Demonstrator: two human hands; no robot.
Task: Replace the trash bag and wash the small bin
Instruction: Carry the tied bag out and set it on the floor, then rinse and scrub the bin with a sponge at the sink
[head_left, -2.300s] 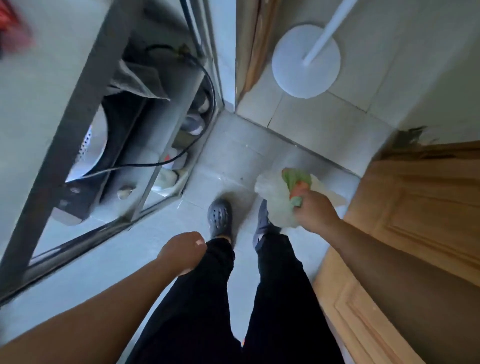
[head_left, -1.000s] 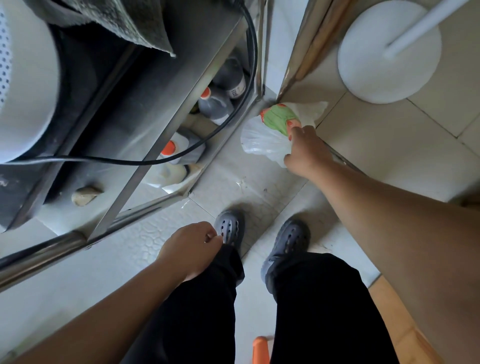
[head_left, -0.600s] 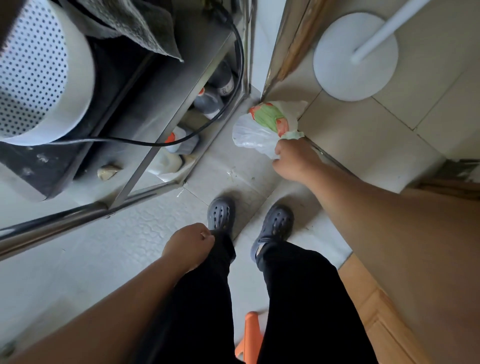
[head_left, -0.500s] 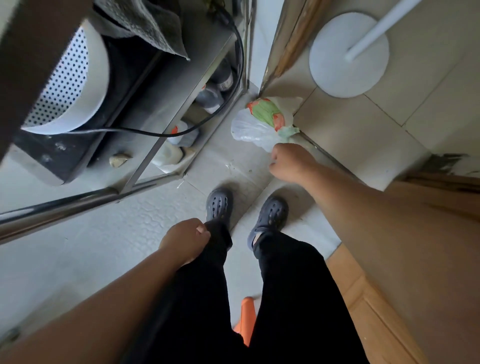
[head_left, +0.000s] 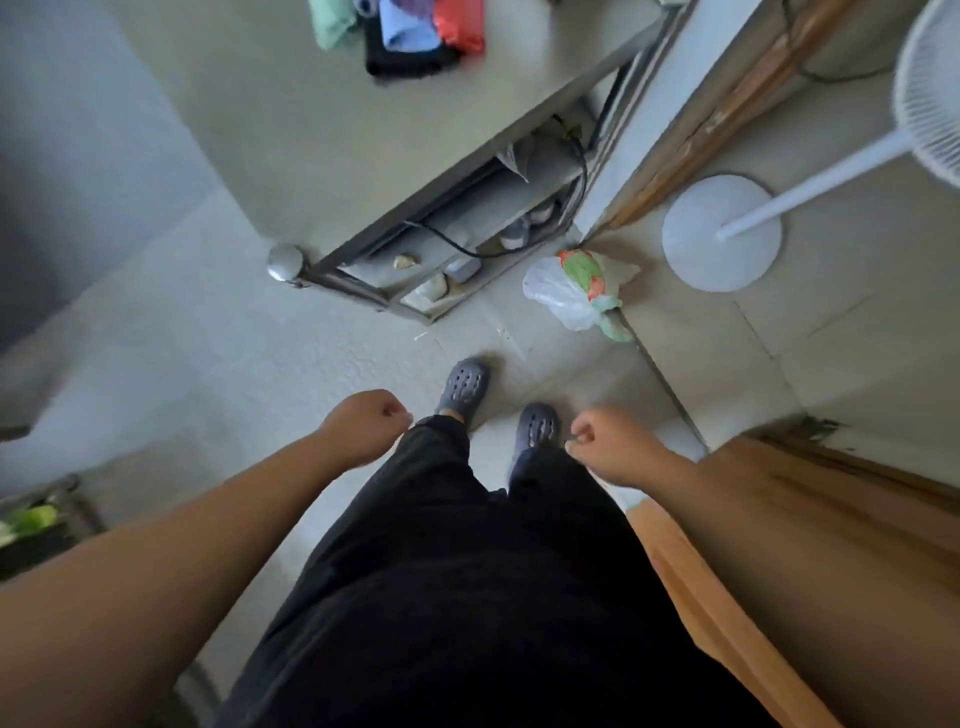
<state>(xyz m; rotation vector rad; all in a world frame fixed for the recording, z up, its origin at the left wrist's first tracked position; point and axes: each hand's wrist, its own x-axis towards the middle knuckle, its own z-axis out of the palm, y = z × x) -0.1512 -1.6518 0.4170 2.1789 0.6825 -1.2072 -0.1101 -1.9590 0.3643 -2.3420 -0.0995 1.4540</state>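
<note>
**Old bag set down, bin comes next**

I see the tied trash bag (head_left: 570, 291) on the floor by the door-frame corner, beside the fan base (head_left: 722, 233). My left hand (head_left: 363, 422) and right hand (head_left: 608, 441) are both clenched, holding nothing. No bin in view; I judge fetching it comes next.
</note>
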